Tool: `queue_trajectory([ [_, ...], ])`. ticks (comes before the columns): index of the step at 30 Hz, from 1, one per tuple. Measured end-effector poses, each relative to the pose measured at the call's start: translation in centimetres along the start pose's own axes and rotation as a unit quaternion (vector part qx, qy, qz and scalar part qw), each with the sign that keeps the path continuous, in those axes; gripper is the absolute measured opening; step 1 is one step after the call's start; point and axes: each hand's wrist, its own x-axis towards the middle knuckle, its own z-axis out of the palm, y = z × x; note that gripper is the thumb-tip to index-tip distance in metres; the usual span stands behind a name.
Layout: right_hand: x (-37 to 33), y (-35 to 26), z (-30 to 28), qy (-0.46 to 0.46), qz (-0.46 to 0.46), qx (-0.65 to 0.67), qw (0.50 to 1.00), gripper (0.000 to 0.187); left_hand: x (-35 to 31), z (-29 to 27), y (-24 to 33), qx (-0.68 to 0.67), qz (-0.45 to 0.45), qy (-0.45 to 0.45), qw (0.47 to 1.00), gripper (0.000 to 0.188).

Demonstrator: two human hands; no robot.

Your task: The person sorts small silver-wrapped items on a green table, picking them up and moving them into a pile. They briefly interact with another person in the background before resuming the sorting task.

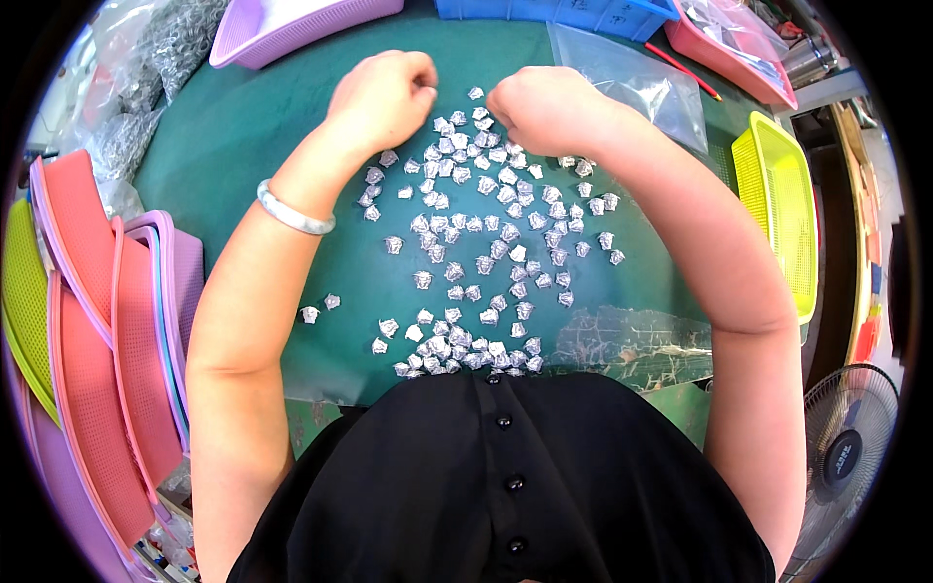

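Observation:
Many small silvery, crumpled-looking metal pieces [460, 175] lie scattered over the green tabletop [321, 262], and a denser cluster of them [457, 350] sits at the near edge against my black top. My left hand [382, 97], with a pale bangle [294, 212] on its forearm, is held at the far left of the spread with fingers curled in. Across from it, my right hand [546, 109] is closed at the far right edge of the pieces, its fingertips turned down beside several of them. Whatever either hand may hold is hidden.
Stacked pink and purple plastic baskets [92, 321] stand at the left. Along the far side are a lilac basket [292, 29], a blue crate [554, 10], a clear plastic bag [637, 83] and a red pencil [683, 71]. A yellow-green basket [777, 214] and a fan [844, 457] are on the right.

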Motion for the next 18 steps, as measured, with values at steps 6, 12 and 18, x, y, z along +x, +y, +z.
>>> queue_trajectory([
  [6,0.9,1.3,0.3,0.096,0.007,0.084,0.992,0.026,0.0,-0.2,2.7,-0.003,0.033,-0.098,0.995,0.020],
  [12,1.9,1.1,0.5,0.071,-0.018,0.112,0.991,0.018,0.2,-0.1,0.2,-0.090,0.013,-0.074,0.993,0.017],
  [18,2.6,1.3,-0.4,0.000,-0.054,0.054,0.997,0.015,-1.2,-0.6,-0.9,-0.063,0.146,-0.111,0.981,0.018],
])
